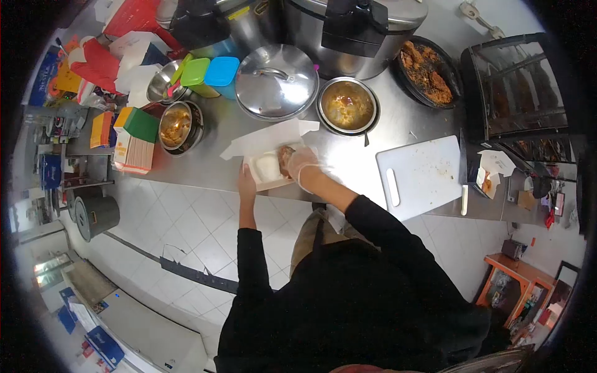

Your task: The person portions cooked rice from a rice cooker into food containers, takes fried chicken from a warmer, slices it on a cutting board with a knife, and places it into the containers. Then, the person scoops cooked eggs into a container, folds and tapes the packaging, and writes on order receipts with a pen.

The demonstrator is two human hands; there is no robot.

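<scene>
An open white paper food box point(272, 186) sits at the front edge of the steel counter, its lid flaps folded back. A white mound of rice point(267, 166) fills its left part. My left hand point(246, 180) grips the box's left side, the fingers partly hidden behind the wall. Over the box's right part is my right hand point(303, 165), in a clear plastic glove. Its fingers are closed on a brown piece of meat point(285, 159) beside the rice; the exact cut is hard to make out.
Behind the box stand a lidded pot point(277, 84), a bowl of yellowish sauce point(348, 107) and a smaller bowl point(176, 126). A white cutting board point(420, 177) and a knife point(464, 200) lie right. Further back is a black pan of fried food point(429, 71). Stacked cartons point(134, 140) stand left.
</scene>
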